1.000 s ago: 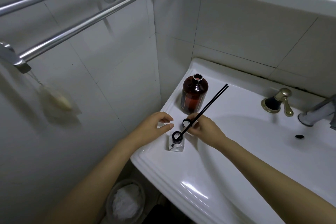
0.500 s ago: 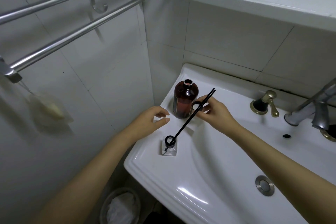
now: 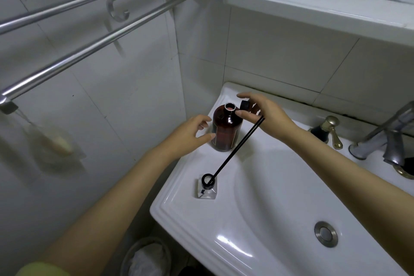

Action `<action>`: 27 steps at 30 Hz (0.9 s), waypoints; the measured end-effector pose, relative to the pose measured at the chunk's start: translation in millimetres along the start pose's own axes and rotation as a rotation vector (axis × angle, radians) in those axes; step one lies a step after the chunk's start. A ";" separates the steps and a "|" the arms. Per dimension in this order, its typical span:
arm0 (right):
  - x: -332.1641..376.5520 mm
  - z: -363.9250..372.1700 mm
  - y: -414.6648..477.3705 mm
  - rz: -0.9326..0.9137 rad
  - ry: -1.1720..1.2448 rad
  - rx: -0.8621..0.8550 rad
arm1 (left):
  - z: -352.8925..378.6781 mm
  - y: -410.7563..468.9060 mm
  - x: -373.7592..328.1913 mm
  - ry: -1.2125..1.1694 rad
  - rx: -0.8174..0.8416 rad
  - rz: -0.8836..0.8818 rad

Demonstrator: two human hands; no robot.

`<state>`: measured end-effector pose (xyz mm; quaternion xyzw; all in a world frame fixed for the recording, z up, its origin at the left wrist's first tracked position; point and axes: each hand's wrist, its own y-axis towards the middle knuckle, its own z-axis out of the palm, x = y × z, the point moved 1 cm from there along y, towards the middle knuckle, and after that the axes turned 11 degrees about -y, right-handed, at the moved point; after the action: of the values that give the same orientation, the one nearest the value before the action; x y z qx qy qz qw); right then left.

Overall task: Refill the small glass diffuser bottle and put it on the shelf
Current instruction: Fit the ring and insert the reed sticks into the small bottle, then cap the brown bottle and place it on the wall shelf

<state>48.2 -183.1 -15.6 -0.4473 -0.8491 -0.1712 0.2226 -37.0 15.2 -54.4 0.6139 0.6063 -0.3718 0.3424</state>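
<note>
Sink [image 3: 257, 197], unreadable bottle label [image 3: 220, 139], hand [image 3: 268, 116] pinching cap [image 3: 245, 105]

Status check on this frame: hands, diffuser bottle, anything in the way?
Left hand open beside amber bottle. Right hand pinches black cap by its uncapped mouth. Diffuser bottle upright on sink rim, reeds leaning toward amber bottle.

We can read no words, brands or numbers anywhere here. The amber bottle [image 3: 227, 119] at the far left of the sink [image 3: 224, 242] carries a dark label [image 3: 224, 139] with a pale border, but its print is too blurred for us to make out.
</note>
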 end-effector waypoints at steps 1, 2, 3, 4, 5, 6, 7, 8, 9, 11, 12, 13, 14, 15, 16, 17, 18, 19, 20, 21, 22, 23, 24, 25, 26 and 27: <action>2.6 -1.9 3.5 0.003 -0.001 0.024 | 0.1 3.4 -1.8 0.002 -0.005 0.001; 4.3 -3.7 6.6 -0.002 -0.009 0.044 | 0.4 6.2 -3.6 0.004 -0.009 0.001; 6.3 -5.2 10.4 -0.017 -0.031 0.059 | 0.7 9.5 -6.0 0.005 -0.011 0.003; 8.2 -6.2 14.0 -0.041 -0.070 0.073 | 0.9 12.1 -8.2 0.009 -0.009 0.003; 10.1 -7.1 18.0 -0.072 -0.119 0.087 | 1.2 15.2 -10.1 0.012 -0.004 0.002; 12.4 -7.6 21.8 -0.101 -0.170 0.105 | 1.4 17.9 -11.9 0.013 0.004 0.001; 14.8 -8.2 25.4 -0.125 -0.214 0.121 | 2.0 21.0 -12.9 0.014 0.010 -0.002; 17.3 -9.1 28.3 -0.140 -0.247 0.137 | 2.9 23.9 -14.1 0.019 0.016 -0.005; 19.3 -9.9 30.8 -0.153 -0.272 0.151 | 4.0 26.7 -14.9 0.029 0.022 -0.007; 22.7 -11.4 35.1 -0.183 -0.315 0.175 | 6.5 32.5 -16.1 0.053 0.036 -0.006; 24.8 -12.0 36.3 -0.197 -0.335 0.193 | 7.4 34.9 -16.3 0.063 0.041 -0.004; 26.7 -12.2 37.9 -0.207 -0.358 0.214 | 8.2 37.8 -15.8 0.066 0.047 -0.002; 28.5 -12.2 39.3 -0.213 -0.387 0.238 | 9.0 39.9 -15.6 0.063 0.053 0.001; 30.4 -12.6 40.7 -0.216 -0.418 0.260 | 9.7 42.1 -15.3 0.055 0.057 0.005; 32.1 -13.3 42.0 -0.221 -0.448 0.279 | 10.6 43.8 -15.3 0.047 0.061 0.012; 34.0 -14.3 43.3 -0.227 -0.472 0.295 | 11.6 45.2 -14.7 0.040 0.061 0.017; 35.8 -15.1 44.6 -0.233 -0.496 0.310 | 12.3 46.0 -14.2 0.034 0.060 0.021; 37.3 -15.8 45.6 -0.238 -0.523 0.324 | 13.0 46.9 -13.5 0.030 0.056 0.022; 38.7 -15.7 46.6 -0.243 -0.553 0.337 | 13.2 46.9 -13.0 0.029 0.050 0.022; 39.9 -15.1 47.6 -0.246 -0.583 0.342 | 13.3 47.2 -12.5 0.028 0.045 0.022; 40.2 -13.9 48.3 -0.239 -0.606 0.338 | 13.5 47.7 -11.9 0.028 0.041 0.023; 40.8 -12.7 48.5 -0.223 -0.621 0.320 | 13.7 48.1 -11.3 0.029 0.038 0.024; 41.0 -11.2 48.4 -0.198 -0.630 0.290 | 13.7 48.0 -11.1 0.031 0.036 0.026; 41.0 -9.6 48.2 -0.167 -0.640 0.257 | 13.8 48.1 -10.7 0.033 0.034 0.027; 40.7 -8.1 47.4 -0.138 -0.665 0.237 | 14.1 48.0 -10.6 0.033 0.034 0.029; 40.2 -6.5 46.3 -0.115 -0.703 0.231 | 14.3 48.0 -10.4 0.031 0.037 0.031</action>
<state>68.3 -133.8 15.4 -0.4025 -0.9111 0.0776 -0.0434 10.5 -3.8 -53.7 0.6352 0.5951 -0.3678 0.3273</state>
